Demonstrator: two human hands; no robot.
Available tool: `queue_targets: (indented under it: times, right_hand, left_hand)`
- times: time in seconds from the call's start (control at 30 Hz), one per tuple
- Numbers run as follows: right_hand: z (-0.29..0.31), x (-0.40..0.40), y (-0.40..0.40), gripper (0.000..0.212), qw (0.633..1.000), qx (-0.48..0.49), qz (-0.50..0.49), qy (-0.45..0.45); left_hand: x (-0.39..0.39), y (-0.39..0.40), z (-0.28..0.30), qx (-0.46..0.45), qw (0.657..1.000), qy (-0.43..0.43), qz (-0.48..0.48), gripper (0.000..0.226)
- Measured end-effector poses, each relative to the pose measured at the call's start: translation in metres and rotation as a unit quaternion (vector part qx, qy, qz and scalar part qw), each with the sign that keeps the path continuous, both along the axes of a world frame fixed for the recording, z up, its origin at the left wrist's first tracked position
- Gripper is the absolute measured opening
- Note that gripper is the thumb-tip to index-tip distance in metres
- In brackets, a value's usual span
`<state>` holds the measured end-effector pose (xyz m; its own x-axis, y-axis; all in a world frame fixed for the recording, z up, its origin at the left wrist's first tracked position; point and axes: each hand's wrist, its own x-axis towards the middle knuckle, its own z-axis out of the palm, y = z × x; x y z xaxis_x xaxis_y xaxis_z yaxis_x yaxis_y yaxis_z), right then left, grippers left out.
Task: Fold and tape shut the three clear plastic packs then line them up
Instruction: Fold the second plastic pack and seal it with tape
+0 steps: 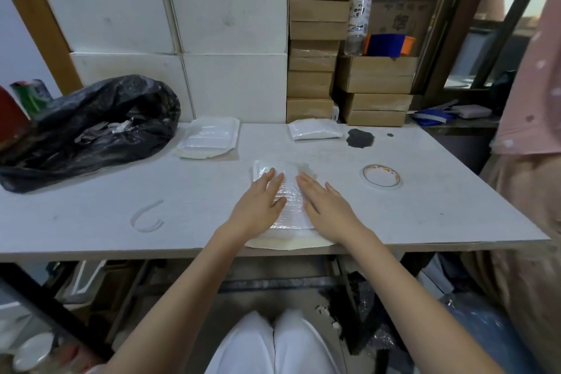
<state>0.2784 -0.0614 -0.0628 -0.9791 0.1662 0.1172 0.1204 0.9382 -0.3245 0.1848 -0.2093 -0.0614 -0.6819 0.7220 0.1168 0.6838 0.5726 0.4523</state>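
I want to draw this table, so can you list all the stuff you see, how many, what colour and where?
packs: 3, clear; one under both hands, two at the back
tape: 1, white roll; right of the near pack
bag: 1, black; table's left
bottle: 1, clear; on the boxes
boxes: many, brown, white; behind the table
table: 1, white
left hand: flat on the pack
right hand: flat on the pack
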Motion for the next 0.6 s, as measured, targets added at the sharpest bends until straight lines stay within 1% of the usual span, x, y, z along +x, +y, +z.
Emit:
queue_targets:
  times: [0.1,0.13,0.17,0.23,0.27,0.3,0.33,0.37,0.43,0.5,0.57,0.6]
  right_hand:
    - [0.001,-0.001,0.001,0.051,1.0,-0.019,-0.002,0.0]
    - [0.001,-0.003,0.002,0.05,0.999,-0.042,0.0,0.003]
    - [0.002,-0.004,0.003,0.047,0.996,-0.092,0.002,0.014]
    - [0.006,-0.002,0.01,0.046,0.976,-0.21,0.006,0.058]
    - [0.009,0.002,0.016,0.052,0.967,-0.243,0.0,0.082]
    - [0.012,0.007,0.023,0.06,0.965,-0.244,-0.006,0.097]
    - [0.012,0.012,0.032,0.066,0.966,-0.234,-0.005,0.105]
    - [0.01,0.018,0.041,0.068,0.966,-0.236,0.001,0.102]
    - [0.006,0.03,0.049,0.069,0.96,-0.272,0.026,0.053]
    - [0.0,0.037,0.052,0.073,0.959,-0.278,0.057,0.02]
    - [-0.007,0.038,0.051,0.071,0.96,-0.269,0.077,0.022]
    - [-0.008,0.036,0.049,0.067,0.96,-0.265,0.083,0.03]
  left_hand:
    - [0.001,-0.001,0.0,0.0,1.0,-0.001,0.005,0.055]
    - [-0.001,0.0,0.001,0.0,1.0,-0.005,0.006,0.054]
    - [-0.004,0.0,0.002,0.01,1.0,-0.019,0.005,0.052]
    - [-0.01,-0.005,0.007,0.075,0.994,-0.075,-0.003,0.047]
    - [-0.014,-0.011,0.009,0.118,0.988,-0.095,-0.006,0.046]
    - [-0.018,-0.02,0.012,0.152,0.984,-0.093,-0.007,0.049]
    - [-0.023,-0.031,0.013,0.166,0.984,-0.07,-0.008,0.055]
    - [-0.027,-0.043,0.013,0.162,0.986,-0.036,-0.014,0.063]
    - [-0.031,-0.064,0.008,0.116,0.992,0.029,-0.029,0.074]
    - [-0.03,-0.075,-0.002,0.057,0.993,0.092,-0.054,0.075]
    - [-0.027,-0.077,-0.014,0.064,0.982,0.155,-0.086,0.069]
    - [-0.025,-0.076,-0.017,0.081,0.978,0.166,-0.098,0.066]
